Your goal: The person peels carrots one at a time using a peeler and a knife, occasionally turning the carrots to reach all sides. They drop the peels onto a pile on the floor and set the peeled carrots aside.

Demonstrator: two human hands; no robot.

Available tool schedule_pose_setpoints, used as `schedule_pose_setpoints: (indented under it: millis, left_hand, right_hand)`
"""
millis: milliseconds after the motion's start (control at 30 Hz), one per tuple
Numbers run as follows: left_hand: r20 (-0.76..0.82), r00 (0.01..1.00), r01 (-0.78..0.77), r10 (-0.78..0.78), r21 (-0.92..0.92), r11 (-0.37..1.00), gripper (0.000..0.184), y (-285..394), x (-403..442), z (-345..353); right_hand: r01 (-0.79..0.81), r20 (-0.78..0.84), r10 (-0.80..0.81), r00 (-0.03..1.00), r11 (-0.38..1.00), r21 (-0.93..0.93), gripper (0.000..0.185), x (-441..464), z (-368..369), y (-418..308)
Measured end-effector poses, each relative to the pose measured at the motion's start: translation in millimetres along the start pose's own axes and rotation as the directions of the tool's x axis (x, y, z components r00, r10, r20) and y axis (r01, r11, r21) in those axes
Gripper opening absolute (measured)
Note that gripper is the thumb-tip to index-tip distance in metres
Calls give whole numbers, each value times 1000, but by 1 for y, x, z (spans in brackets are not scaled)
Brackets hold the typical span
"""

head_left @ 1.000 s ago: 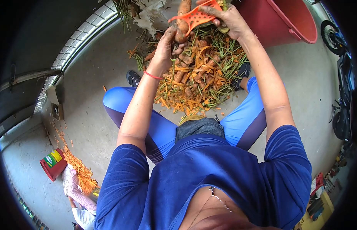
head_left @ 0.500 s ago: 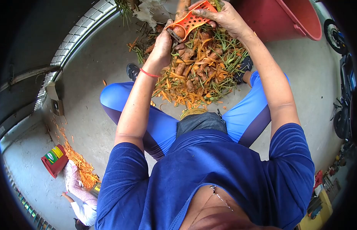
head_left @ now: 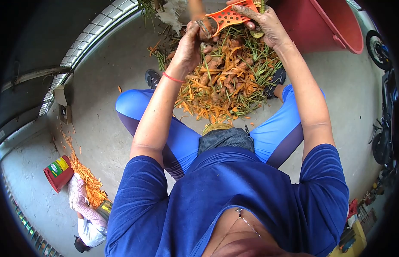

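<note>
My left hand (head_left: pixel 189 50), with a red band at its wrist, is closed around a carrot (head_left: pixel 196 7) whose upper end is blurred by motion. Its lower part is dirt-stained. In my right hand (head_left: pixel 270 26) is an orange peeler (head_left: pixel 232 17) with round holes in its handle, its blade end against the carrot beside my left fingers. Something greenish (head_left: pixel 258 33) shows by my right fingertips; I cannot tell what it is. Beneath both hands lies a heap of orange peelings (head_left: pixel 218 100), mixed with green stems (head_left: pixel 257 73) and unpeeled carrots (head_left: pixel 212 64).
A large red tub (head_left: pixel 308 28) stands at upper right, near my right hand. My knees flank the heap. Far left, another person in a white top (head_left: pixel 92 231) sits by a red bucket (head_left: pixel 58 173) and a pile of orange pieces (head_left: pixel 92 190). Motorcycles (head_left: pixel 386 92) line the right side.
The peeler and my right hand have shifted up and right, and the peeler lies flatter. The carrot has moved slightly left in my left hand. The view has shifted a little.
</note>
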State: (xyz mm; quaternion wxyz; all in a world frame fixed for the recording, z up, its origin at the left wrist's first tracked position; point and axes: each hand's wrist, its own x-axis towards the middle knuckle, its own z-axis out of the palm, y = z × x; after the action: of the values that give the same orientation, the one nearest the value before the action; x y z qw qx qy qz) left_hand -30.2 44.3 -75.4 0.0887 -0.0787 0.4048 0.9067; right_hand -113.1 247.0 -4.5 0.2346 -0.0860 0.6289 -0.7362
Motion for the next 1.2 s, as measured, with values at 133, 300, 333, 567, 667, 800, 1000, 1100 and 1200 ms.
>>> schedule_pose_setpoints:
  millis: [133,300,333,567,667,800,1000,1100,1200]
  left_hand:
    - [63,998,33,-28,-78,996,37,-2,9,-12]
    - [48,997,-66,66,17,998,31,1,6,-6]
    - [66,996,-64,62,29,998,32,2,5,-4]
    - [-30,1000,6,-4,72,997,30,-3,5,1]
    - [169,984,-47,52,-28,998,31,-12,12,-27]
    - [-149,989,21,13,227,974,32,-10,3,-3]
    - [-211,967,174,-146,122,977,36,-3,-11,8]
    - [-115,986,145,-121,223,964,34,-9,-12,-8]
    - [-5,1000,5,-4,468,884,35,-11,-23,-3]
  right_hand:
    - [0,-12,0,1000,1000,16,22,-2,0,-4]
    - [-69,-85,75,994,995,70,21,-6,3,-13]
    - [-63,-87,70,994,995,75,22,-6,3,-13]
    - [53,-36,-54,998,998,-34,23,2,-2,-1]
    - [23,63,-15,998,989,-143,22,-10,5,-16]
    - [149,100,-127,987,958,-246,22,-3,10,3]
    - [61,155,-9,988,941,-334,22,-3,5,-4]
    - [214,192,-169,967,945,-248,24,1,3,8]
    - [110,181,-66,981,963,-247,27,1,-9,-9]
